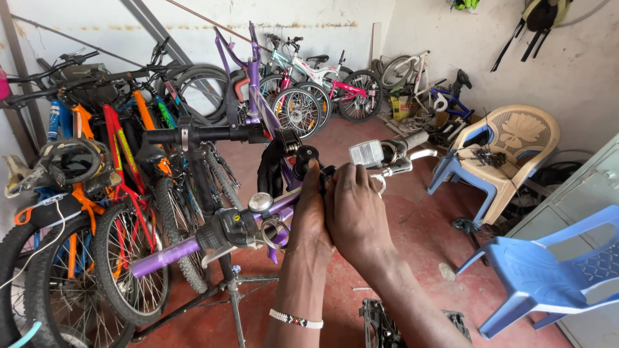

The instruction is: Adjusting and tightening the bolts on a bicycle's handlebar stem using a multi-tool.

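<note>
Hands: left hand [311, 216] and right hand [356, 212] side by side, clasped on purple handlebar [193, 243].

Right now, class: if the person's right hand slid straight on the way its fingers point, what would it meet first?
Probably the clear rectangular plastic reflector on the purple metal handlebar; it sits just beyond the right hand, though depth is uncertain.

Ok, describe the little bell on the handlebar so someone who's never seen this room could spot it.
Start at the purple handlebar on the repair stand in the middle of the room. Just left of the person's left hand sits the bell, a small shiny silver dome, unlike the black shifter beside it.
</note>
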